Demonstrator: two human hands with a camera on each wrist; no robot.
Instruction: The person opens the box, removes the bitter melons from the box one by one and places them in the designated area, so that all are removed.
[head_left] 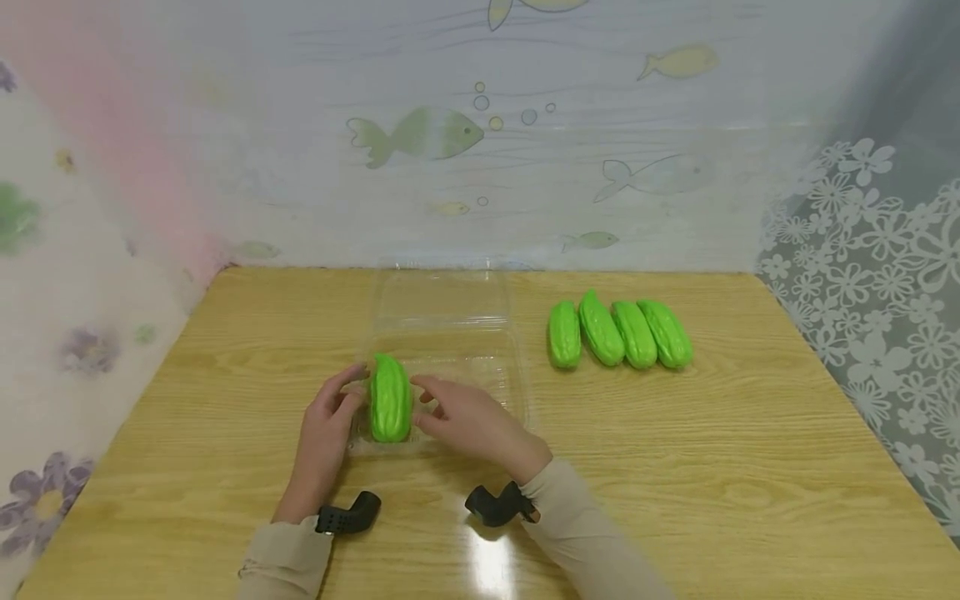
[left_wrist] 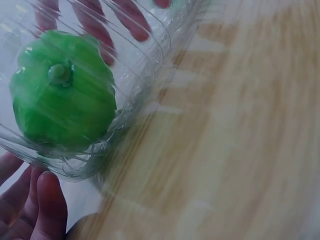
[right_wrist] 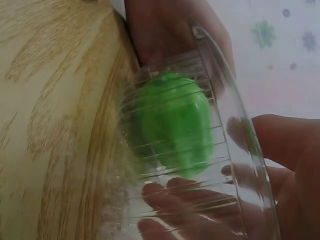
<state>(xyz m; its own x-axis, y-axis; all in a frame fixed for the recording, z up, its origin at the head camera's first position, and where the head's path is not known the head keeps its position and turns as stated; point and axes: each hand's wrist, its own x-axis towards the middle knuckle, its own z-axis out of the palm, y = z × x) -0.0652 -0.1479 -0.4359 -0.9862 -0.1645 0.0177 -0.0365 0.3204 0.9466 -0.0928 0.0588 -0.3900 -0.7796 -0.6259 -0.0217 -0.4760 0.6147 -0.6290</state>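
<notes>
A shiny, ribbed green toy bitter melon (head_left: 390, 400) lies lengthwise in the left part of a clear plastic clamshell box (head_left: 522, 375). My left hand (head_left: 324, 425) is at the box's left side, with loosely bent fingers; the left wrist view shows its thumb (left_wrist: 51, 202) by the clear wall. Whether it touches the box I cannot tell. My right hand (head_left: 476, 418) is over the box, just right of the melon, its fingers spread and apart from it. Through the clear wall, the right wrist view shows the melon (right_wrist: 175, 125) with the right fingers beside it.
Several more green bitter melons (head_left: 633, 333) stand in a row at the back right of the wooden table (head_left: 712, 475). The box's lid (head_left: 442, 296) lies folded back toward the fish-patterned wall (head_left: 300, 167). Dark wrist devices (head_left: 495, 504) sit at both cuffs.
</notes>
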